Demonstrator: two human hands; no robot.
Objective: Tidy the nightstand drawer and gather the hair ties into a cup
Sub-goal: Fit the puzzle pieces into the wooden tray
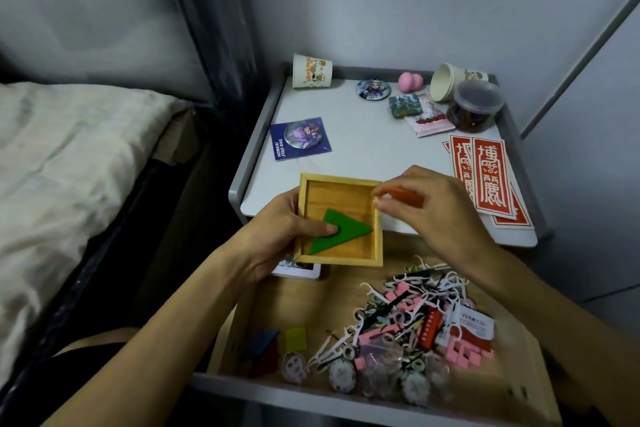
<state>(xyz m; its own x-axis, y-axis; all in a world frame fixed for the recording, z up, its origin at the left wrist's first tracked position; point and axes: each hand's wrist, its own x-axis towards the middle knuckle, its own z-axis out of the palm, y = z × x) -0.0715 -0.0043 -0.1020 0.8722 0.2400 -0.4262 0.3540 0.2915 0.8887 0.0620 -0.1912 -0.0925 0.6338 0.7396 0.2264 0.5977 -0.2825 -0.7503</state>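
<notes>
holding the wooden tray point(339, 194) over the open drawer point(304, 298), the left hand point(277, 236) pressed its thumb on the green triangle point(349, 229). the right hand point(436, 204) pinched an orange piece point(407, 196). a paper cup point(311, 71) stood on the nightstand point(346, 156).

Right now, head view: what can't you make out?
All head view.
- Orange piece: shape hidden by the right hand.
- White card: mostly under the wooden tray.
- Hair ties: too small to pick out in the pile.
- Badges at the drawer front: blurred.

Wood tray point(341, 184), paper cup point(311, 72), glossy badge point(373, 89).
</notes>
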